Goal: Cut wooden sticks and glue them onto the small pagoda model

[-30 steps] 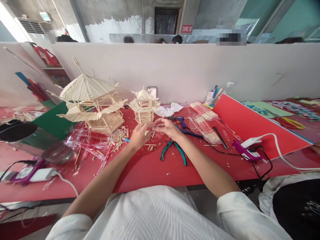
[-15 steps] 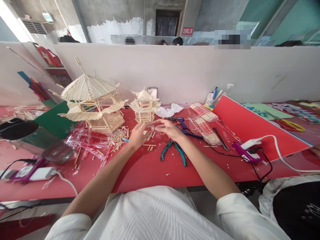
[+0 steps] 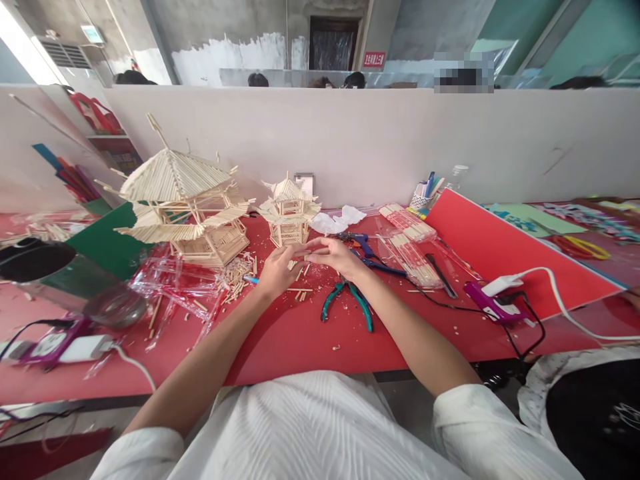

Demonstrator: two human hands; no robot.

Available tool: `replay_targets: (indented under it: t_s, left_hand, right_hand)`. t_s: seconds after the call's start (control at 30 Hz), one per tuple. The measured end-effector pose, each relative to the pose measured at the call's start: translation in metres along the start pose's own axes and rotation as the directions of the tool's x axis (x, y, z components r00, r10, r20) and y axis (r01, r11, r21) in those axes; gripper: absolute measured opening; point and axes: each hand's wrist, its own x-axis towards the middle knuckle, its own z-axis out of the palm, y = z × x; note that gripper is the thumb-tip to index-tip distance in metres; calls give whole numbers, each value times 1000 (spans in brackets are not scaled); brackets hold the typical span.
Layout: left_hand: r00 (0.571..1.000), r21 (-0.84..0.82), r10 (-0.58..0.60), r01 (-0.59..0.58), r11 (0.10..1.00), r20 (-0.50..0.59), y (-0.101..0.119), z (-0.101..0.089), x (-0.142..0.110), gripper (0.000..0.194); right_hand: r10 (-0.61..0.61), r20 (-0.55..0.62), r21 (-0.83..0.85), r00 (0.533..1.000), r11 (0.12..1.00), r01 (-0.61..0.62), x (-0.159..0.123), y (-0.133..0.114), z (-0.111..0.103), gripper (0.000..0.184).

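Observation:
My left hand (image 3: 278, 270) and my right hand (image 3: 336, 258) meet at the fingertips over the middle of the red table. Their fingers are bent and pinched together; whatever they hold is too small or hidden to make out. Right behind them stands a small pagoda model (image 3: 289, 215) built of thin wooden sticks. Short cut sticks (image 3: 301, 294) lie below my fingers. Pliers with teal handles (image 3: 361, 307) rest spread on the table under my right wrist. A blue glue gun (image 3: 363, 245) lies beyond my right hand, partly covered.
A larger stick pavilion (image 3: 185, 207) stands at left, beside crumpled plastic wrap (image 3: 170, 283) and a clear jar (image 3: 107, 300). Bundles of sticks (image 3: 413, 257), a black-handled tool (image 3: 441, 275), a red board (image 3: 505, 247) and a purple power strip (image 3: 493, 303) with cables are at right.
Both hands keep nearly the same place and pose, fingertips together. The view has shifted very slightly; the objects on the table stay where they were.

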Motion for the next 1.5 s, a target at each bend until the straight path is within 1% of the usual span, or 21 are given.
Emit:
replay_targets:
  t_s: [0.13, 0.33, 0.43, 0.53, 0.6, 0.67, 0.77, 0.87, 0.97, 1.07, 1.3, 1.4, 1.5]
  left_hand:
    - [1000, -14, -8, 8, 1000, 7, -1, 3, 0, 28]
    - [1000, 0, 6, -6, 1000, -5, -4, 7, 0, 25]
    - [1000, 7, 0, 0, 1000, -17, -2, 7, 1, 25]
    - [1000, 12, -18, 18, 1000, 0, 1, 7, 1, 28]
    - [999, 15, -28, 27, 1000, 30, 3, 7, 1, 31]
    - [996, 28, -48, 46, 999, 76, 2, 7, 1, 35]
    - [978, 81, -108, 95, 992, 179, -4, 8, 0, 35]
    - [956, 128, -129, 98, 987, 262, -13, 11, -4, 26]
    - [953, 138, -99, 61, 988, 286, -18, 13, -5, 24]
    - [950, 125, -74, 38, 991, 304, -17, 13, -5, 23]
    - [947, 63, -40, 21, 998, 319, -13, 13, -4, 22]
    - [940, 55, -57, 41, 998, 338, -13, 12, -3, 23]
    - [922, 60, -91, 74, 995, 376, -12, 10, -3, 25]
  right_hand:
    - [-11, -2, 2, 1000, 1000, 11, 2, 4, -1, 38]
    - [-35, -49, 10, 998, 999, 35, 3, 6, 1, 35]
    - [-45, -49, 9, 998, 999, 45, 3, 7, 1, 35]
    - [-51, -39, 2, 998, 999, 51, 5, 9, -1, 35]
    - [-66, -40, -41, 997, 997, 64, 7, 12, -6, 35]
    - [-103, -51, -153, 993, 984, 94, 11, 16, -14, 31]
    - [-155, -69, -405, 985, 907, 114, 15, 25, -29, 16]
    - [-174, -99, -620, 980, 781, 76, 18, 36, -39, 2]
    - [-183, -110, -747, 977, 663, 40, 19, 44, -39, 8]
    - [-175, -103, -790, 979, 613, 27, 20, 46, -36, 9]
    - [-131, -76, -827, 988, 563, 11, 23, 43, -36, 7]
    - [-127, -81, -843, 989, 538, 0, 23, 42, -35, 6]
    - [-116, -74, -863, 991, 506, -5, 24, 41, -34, 7]
